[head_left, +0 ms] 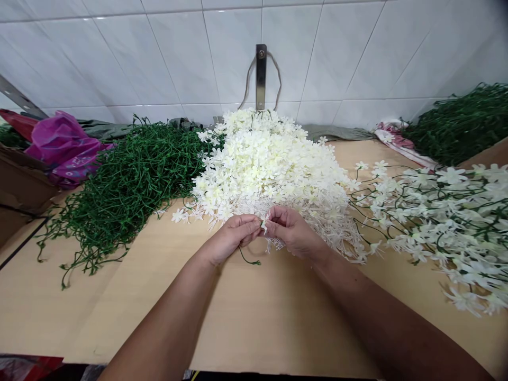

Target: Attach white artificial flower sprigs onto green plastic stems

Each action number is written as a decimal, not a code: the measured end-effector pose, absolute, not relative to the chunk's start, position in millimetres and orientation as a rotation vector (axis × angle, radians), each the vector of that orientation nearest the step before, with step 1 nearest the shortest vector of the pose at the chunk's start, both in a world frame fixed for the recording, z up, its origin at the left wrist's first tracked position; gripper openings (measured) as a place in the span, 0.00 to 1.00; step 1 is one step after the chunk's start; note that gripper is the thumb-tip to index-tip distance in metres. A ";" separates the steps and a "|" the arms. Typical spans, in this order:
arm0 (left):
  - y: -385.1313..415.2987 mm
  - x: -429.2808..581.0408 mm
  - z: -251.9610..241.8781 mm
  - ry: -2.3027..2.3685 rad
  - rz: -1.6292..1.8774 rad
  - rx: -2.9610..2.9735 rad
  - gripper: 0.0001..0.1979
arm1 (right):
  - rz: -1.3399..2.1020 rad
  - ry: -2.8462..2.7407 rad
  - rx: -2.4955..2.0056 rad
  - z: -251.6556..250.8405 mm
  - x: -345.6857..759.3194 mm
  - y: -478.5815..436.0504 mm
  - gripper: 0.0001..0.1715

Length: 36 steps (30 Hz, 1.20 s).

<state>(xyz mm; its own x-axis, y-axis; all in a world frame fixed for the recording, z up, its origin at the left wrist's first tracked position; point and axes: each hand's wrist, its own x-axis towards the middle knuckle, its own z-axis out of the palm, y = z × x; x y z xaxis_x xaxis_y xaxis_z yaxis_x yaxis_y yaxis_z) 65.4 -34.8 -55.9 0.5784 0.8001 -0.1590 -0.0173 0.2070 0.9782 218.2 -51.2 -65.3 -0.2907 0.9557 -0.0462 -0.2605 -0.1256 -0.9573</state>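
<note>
My left hand (pixel 232 238) and my right hand (pixel 291 230) meet at the middle of the wooden table (pixel 254 317), fingers pinched together. The left hand grips a thin green stem (pixel 248 259) that curls out below it. The right hand pinches a small white flower (pixel 264 223) against the stem's top. Both hands sit at the near edge of a big heap of loose white plastic flowers (pixel 270 164).
A tangle of bare green stems (pixel 130 180) lies to the left. Finished stems with white flowers (pixel 444 217) lie to the right, more green stems (pixel 464 121) behind them. A purple bag (pixel 63 143) on a cardboard box (pixel 19 185) sits far left. The tiled wall (pixel 178 53) closes the back.
</note>
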 end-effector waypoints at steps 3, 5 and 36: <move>-35.1 64.7 -56.0 0.781 0.639 1.235 0.15 | 1.618 -1.173 -0.907 -65.5 218.7 -50.9 0.18; -35.4 64.5 -55.7 0.783 0.618 1.227 0.15 | 1.620 -1.193 -0.916 -66.8 219.3 -50.9 0.19; -41.7 67.7 -37.0 0.809 0.628 1.462 0.18 | 1.776 -1.122 -0.683 -63.3 228.6 -49.2 0.09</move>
